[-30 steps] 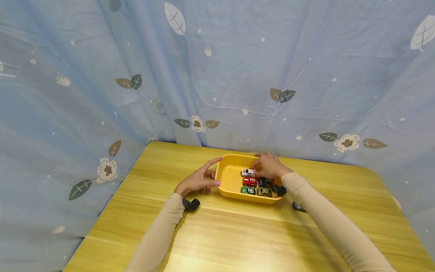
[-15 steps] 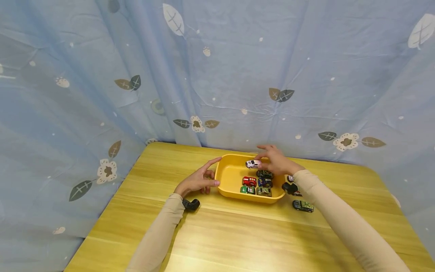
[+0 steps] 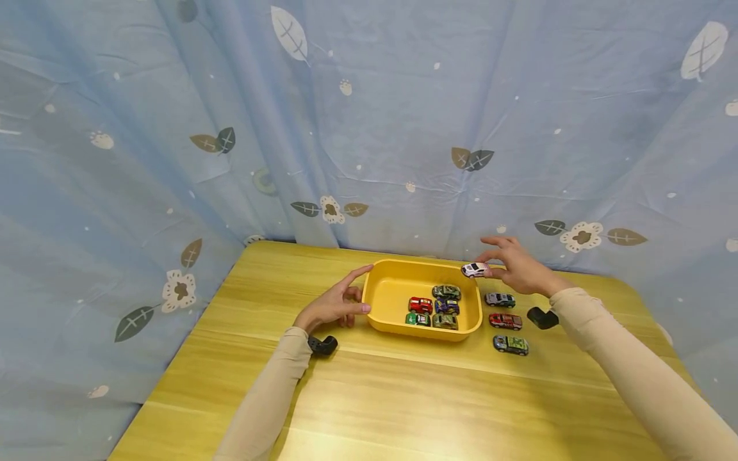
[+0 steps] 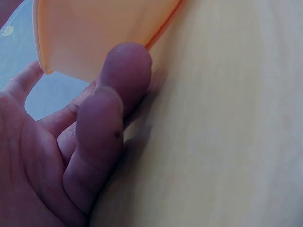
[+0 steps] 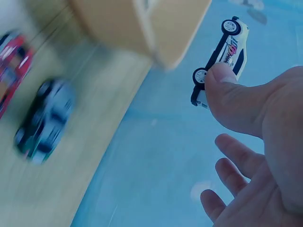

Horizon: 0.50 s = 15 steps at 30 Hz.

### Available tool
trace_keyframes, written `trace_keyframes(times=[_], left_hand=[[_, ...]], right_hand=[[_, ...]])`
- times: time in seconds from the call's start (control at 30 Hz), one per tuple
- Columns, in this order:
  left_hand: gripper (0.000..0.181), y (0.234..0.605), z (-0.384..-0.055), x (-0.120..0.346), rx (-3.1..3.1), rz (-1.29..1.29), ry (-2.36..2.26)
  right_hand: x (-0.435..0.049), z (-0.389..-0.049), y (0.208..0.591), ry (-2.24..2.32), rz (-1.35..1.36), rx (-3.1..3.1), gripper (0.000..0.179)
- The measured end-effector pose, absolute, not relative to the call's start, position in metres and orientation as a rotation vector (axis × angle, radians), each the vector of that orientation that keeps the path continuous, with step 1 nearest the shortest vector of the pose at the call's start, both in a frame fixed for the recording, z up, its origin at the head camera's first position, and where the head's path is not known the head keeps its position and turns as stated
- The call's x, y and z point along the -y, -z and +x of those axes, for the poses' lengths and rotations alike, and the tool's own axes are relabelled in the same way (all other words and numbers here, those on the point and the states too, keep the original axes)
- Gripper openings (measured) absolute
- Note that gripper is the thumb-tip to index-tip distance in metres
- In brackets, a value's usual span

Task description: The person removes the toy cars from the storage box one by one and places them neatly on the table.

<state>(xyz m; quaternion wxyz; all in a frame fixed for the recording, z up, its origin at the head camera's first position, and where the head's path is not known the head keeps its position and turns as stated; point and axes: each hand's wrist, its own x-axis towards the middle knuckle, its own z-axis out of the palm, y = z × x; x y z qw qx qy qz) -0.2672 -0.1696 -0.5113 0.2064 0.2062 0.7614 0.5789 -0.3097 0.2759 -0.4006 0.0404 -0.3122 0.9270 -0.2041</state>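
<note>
We see a yellow tray (image 3: 387,298) of smooth plastic with a soft sheen, and a glossy, wood-grained bench (image 3: 403,397). The white toy car (image 5: 232,49) has a shiny painted shell, metal perhaps, though the view is too poor for us to be sure. The curtain (image 3: 375,115) is creased, matt cloth.

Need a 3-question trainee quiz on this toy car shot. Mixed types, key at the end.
1. Which hand pinches the white toy car?
2. True or false: five cars lie inside the yellow tray.
3. In the row of three cars on the table beside the tray, the middle one is mainly: A) blue, B) white, C) red.

Key:
1. The right hand.
2. True.
3. C.
</note>
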Motion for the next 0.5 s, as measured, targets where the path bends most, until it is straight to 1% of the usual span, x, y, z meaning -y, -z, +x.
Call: trace_keyframes(times=[0.5], left_hand=[[0.091,0.512,-0.268,0.169,-2.084,0.576,-1.646]], right_hand=[[-0.354,-0.29,0.408,0.507,-0.835,-2.945,0.023]])
